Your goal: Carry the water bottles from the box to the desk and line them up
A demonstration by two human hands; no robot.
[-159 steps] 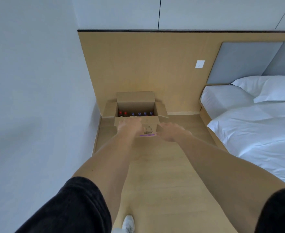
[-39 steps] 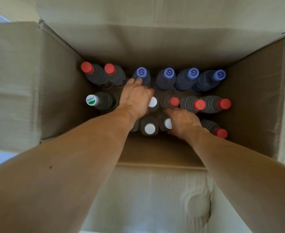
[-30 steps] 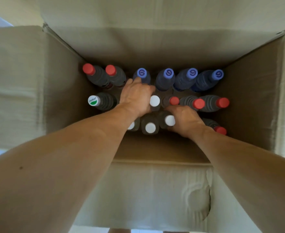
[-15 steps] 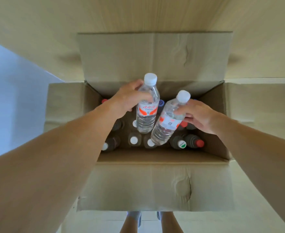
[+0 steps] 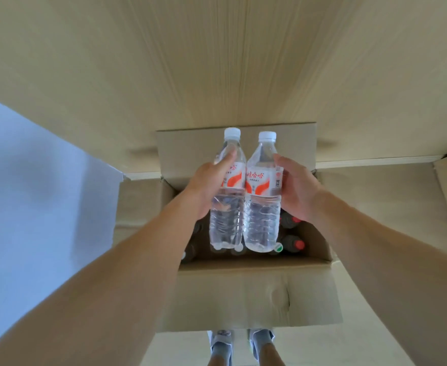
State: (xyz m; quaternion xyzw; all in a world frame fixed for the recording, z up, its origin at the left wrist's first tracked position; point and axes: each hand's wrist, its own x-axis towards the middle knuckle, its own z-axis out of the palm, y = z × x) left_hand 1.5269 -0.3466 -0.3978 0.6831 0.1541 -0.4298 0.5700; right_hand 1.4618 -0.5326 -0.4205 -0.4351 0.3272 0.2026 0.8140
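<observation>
Two clear water bottles with white caps and red-and-white labels are held upright side by side above the open cardboard box (image 5: 246,299). My left hand (image 5: 207,186) grips the left bottle (image 5: 227,215) around its label. My right hand (image 5: 297,191) grips the right bottle (image 5: 263,220) the same way. The two bottles touch each other. Down inside the box stand several more bottles (image 5: 292,243), some with red caps, one with a green-and-white cap; most are hidden behind the held bottles and my arms.
The box sits on the wooden floor against a tall wood-panel wall (image 5: 243,62). A pale wall (image 5: 32,194) runs along the left. The box flaps (image 5: 375,202) stand open to the back and sides. My feet (image 5: 243,342) are just in front of the box.
Both bottles have been lifted clear of the box and brought together, now upright and touching. The view has pulled back and up from the box.
</observation>
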